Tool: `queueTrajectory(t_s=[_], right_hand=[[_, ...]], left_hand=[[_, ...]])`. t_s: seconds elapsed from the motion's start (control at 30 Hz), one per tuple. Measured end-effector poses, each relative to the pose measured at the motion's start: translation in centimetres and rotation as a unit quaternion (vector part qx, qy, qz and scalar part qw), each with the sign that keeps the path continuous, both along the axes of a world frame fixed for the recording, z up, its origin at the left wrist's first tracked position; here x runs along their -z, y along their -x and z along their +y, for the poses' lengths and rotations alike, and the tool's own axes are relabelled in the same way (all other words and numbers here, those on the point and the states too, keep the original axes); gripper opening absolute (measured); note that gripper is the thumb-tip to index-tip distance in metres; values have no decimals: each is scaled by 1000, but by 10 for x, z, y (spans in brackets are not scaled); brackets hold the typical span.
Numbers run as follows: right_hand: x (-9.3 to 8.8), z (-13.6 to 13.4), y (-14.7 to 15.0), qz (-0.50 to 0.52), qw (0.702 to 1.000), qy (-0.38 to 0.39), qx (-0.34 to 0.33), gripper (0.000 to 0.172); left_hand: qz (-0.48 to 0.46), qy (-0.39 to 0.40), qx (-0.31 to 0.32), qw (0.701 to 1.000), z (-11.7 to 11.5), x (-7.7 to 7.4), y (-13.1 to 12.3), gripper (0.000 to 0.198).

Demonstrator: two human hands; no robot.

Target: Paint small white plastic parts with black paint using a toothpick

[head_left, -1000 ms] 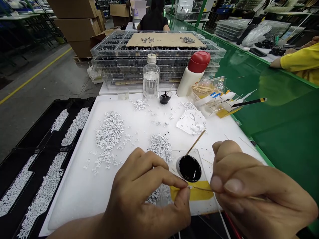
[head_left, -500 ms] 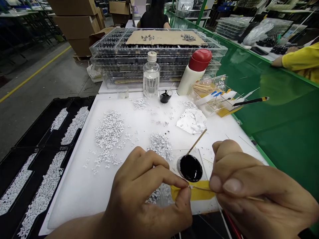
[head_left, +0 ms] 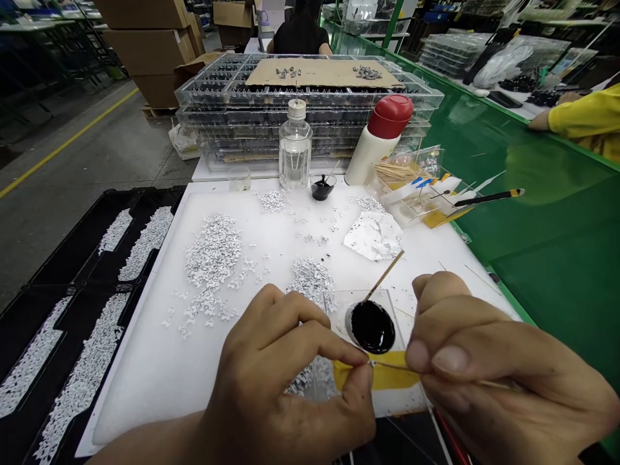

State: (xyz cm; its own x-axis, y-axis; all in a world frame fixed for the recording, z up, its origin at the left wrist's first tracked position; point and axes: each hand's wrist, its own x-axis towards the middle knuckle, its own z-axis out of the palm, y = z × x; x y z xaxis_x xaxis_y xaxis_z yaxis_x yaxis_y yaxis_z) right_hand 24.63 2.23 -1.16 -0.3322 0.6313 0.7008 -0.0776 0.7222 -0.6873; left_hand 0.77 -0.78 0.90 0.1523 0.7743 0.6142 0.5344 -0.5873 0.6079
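Observation:
My left hand [head_left: 285, 381] pinches a tiny white piece [head_left: 371, 363] between thumb and forefinger. My right hand [head_left: 484, 368] holds a thin wooden stick [head_left: 394, 367] in its fingertips, with the tip at that piece. Just beyond both hands, a pool of black paste [head_left: 372, 327] lies on a clear plate [head_left: 387, 303] with a strip of yellow tape [head_left: 382, 371]. A second wooden stick [head_left: 385, 276] rises from the paste. Heaps of small white pieces [head_left: 213, 265] lie on the white board [head_left: 140, 381], and my left hand partly hides one heap [head_left: 310, 284].
A crumpled foil sheet [head_left: 374, 236], a black-filled dish [head_left: 321, 188], a water bottle [head_left: 295, 147], and a red-capped bottle [head_left: 380, 139] stand beyond. Stacked clear trays [head_left: 310, 110] rise behind them. Black crates [head_left: 82, 323] sit left; a co-worker's yellow sleeve [head_left: 581, 110] shows right.
The view has shifted slightly, with the far objects sitting a little higher. My hands have stayed almost still, keeping the stick tip at the tiny white piece.

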Motion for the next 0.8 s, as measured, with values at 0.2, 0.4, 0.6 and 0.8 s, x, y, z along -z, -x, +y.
queueTrajectory(t_s=[0.2,0.4,0.6,0.8], right_hand=[[4,0,1,6,1000,13,-4,17],[2,-2,-1,10,1000,11,-1,16],[2,1,-1,-6,1000,-8,25,8],[0,-2,1,-9,999,11,34,17]], left_hand=[[1,1,5,1000,-2,-2,2,21],[0,1,3,1000,0,-2,4,21],[-2,2,12,1000,1,-2,4,21],[0,10,21,1000,-1,-2,6,21]])
